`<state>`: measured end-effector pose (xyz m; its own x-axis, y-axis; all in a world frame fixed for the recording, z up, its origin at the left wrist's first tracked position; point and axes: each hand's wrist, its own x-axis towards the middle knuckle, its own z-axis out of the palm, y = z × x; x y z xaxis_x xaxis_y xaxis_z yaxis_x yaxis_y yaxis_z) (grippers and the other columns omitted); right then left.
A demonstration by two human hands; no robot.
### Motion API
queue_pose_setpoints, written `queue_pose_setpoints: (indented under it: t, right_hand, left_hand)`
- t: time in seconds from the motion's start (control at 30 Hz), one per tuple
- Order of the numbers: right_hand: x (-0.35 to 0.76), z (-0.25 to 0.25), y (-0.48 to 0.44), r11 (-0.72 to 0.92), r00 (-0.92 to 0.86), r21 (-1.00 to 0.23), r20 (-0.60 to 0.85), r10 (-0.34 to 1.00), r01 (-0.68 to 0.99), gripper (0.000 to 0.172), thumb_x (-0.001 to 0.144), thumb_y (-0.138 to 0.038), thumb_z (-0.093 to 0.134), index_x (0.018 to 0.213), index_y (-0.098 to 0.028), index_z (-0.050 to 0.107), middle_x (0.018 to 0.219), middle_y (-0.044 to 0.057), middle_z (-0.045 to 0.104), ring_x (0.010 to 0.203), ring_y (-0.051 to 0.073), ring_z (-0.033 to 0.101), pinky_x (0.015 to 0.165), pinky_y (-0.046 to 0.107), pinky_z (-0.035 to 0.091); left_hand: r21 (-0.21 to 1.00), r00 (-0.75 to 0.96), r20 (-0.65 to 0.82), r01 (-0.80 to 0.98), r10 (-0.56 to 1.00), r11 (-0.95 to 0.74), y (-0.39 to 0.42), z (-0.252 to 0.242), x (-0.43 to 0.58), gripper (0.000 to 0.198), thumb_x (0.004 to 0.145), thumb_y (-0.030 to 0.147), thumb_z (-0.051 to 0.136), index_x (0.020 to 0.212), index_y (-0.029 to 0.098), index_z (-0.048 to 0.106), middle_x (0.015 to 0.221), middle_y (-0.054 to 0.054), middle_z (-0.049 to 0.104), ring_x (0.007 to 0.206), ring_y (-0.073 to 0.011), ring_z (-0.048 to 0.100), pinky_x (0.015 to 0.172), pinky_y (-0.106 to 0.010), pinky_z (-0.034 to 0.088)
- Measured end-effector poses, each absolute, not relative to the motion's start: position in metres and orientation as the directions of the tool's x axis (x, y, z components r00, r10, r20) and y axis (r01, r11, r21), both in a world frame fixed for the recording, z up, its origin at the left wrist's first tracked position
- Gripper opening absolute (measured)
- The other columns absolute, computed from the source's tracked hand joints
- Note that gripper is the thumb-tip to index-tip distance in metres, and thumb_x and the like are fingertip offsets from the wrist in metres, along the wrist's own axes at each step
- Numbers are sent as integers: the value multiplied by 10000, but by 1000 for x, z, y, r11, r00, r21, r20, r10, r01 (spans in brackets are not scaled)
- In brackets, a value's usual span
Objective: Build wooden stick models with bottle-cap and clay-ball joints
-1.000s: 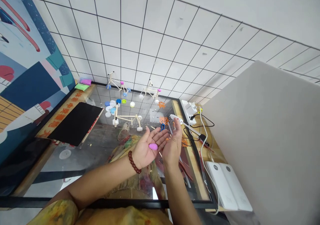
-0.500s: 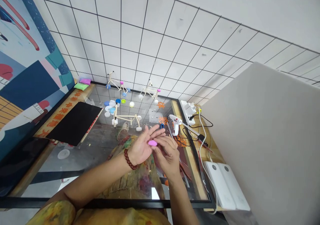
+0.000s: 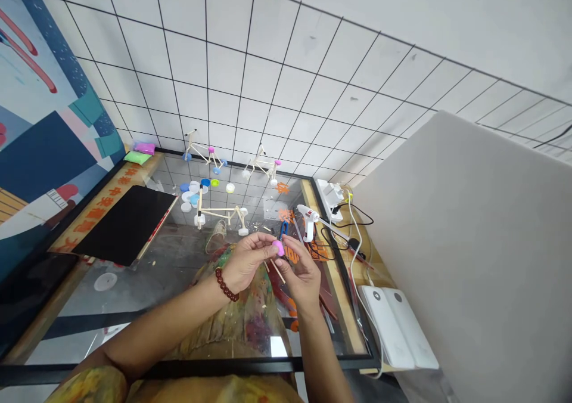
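A small lump of pink modelling clay (image 3: 279, 248) is held between both hands above the glass tabletop. My left hand (image 3: 248, 259), with a beaded bracelet at its wrist, pinches the lump from the left with thumb and fingers. On the other side, my right hand (image 3: 304, 275) has its thumb and fingertips curled about the clay. Beyond the hands stands a bicycle-like frame of thin sticks (image 3: 218, 212) with white caps as wheels. Two similar models, a blue-wheeled one (image 3: 205, 155) and a white-wheeled one (image 3: 261, 167), stand at the back, each with a pink seat-like piece.
Loose bottle caps (image 3: 186, 197) lie left of centre. At the right are a white glue gun (image 3: 308, 221), a blue-handled tool (image 3: 284, 229), cables and white power banks (image 3: 388, 325). A black sheet (image 3: 127, 224) and clay packets (image 3: 137, 157) lie left. A grey panel (image 3: 469, 242) rises at right.
The pink clay was a flattened oval against my open left palm. Now my left fingers have closed to pinch it, and it looks rounder. The view has shifted slightly.
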<state>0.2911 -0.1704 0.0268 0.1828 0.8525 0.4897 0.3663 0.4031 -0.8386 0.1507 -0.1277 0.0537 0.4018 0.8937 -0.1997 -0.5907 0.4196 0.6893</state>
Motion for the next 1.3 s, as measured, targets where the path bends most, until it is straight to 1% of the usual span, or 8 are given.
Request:
queue_pose_setpoints:
  t: [0.37, 0.57, 0.73, 0.87, 0.97, 1.1, 1.2, 1.3]
  right_hand:
    - [293, 34, -167, 473, 175, -761, 591, 787, 443, 130, 808, -244, 711, 938, -250, 708, 906, 35, 706, 897, 203, 644, 852, 431, 516]
    - [298, 39, -169, 483, 76, -731, 585, 808, 482, 320, 824, -232, 692, 1141, -267, 664, 1114, 76, 669, 1045, 222, 622, 904, 437, 513]
    - [299, 46, -171, 503, 22, -629, 637, 771, 593, 186, 876, -201, 613, 1032, -264, 690, 1008, 44, 692, 971, 202, 628, 888, 435, 496]
    - [302, 51, -171, 484, -4, -484, 704, 710, 729, 161, 851, -203, 640, 980, -282, 697, 922, 16, 705, 923, 203, 622, 895, 451, 459]
    - [307, 59, -173, 497, -12, -584, 640, 768, 642, 286, 808, -332, 708, 1088, -287, 670, 1068, 51, 678, 1043, 243, 607, 942, 477, 462]
    - [303, 72, -170, 511, 142, -729, 626, 766, 456, 412, 885, -454, 574, 1231, -232, 590, 1213, 116, 617, 1179, 289, 559, 994, 520, 447]
    - [294, 78, -161, 515, 197, -679, 685, 701, 524, 354, 945, -412, 458, 1202, -223, 612, 1185, 108, 637, 1169, 281, 568, 1021, 535, 416]
    - [283, 78, -155, 493, 234, -670, 695, 680, 555, 495, 965, -501, 345, 1303, -196, 539, 1295, 137, 577, 1257, 305, 510, 1067, 572, 361]
  left_hand:
    - [808, 399, -136, -485, 907, 334, -126, 47, 151, 257, 555, 275, 884, 729, 148, 745, 688, -14, 708, 642, -100, 602, 677, -244, 470]
    - [858, 399, -120, -420, 909, 297, -123, 53, 146, 248, 613, 301, 851, 802, 165, 766, 780, -42, 743, 724, -141, 646, 754, -286, 495]
    - [894, 468, -108, -340, 877, 292, -129, 57, 149, 234, 700, 360, 792, 798, 151, 754, 766, -33, 720, 719, -120, 622, 742, -255, 482]
    - [811, 566, -171, -384, 806, 441, -130, 59, 147, 328, 659, 347, 827, 898, 147, 725, 747, -18, 690, 680, -105, 618, 709, -247, 497]
    - [741, 556, -278, -394, 783, 543, -126, 58, 146, 365, 626, 359, 847, 883, 133, 720, 777, -51, 713, 661, -115, 643, 684, -256, 514]
    - [799, 450, -270, -389, 851, 459, -136, 54, 156, 343, 581, 379, 864, 766, 124, 727, 682, -53, 712, 593, -135, 634, 646, -284, 518]
    - [903, 456, -116, -322, 883, 285, -159, 56, 166, 320, 705, 431, 772, 855, 149, 768, 797, -79, 750, 772, -212, 683, 793, -353, 531]
    - [936, 525, 69, -328, 848, 127, -180, 65, 163, 444, 898, 456, 541, 1254, 214, 648, 1262, -93, 661, 1206, -265, 576, 1084, -406, 392]
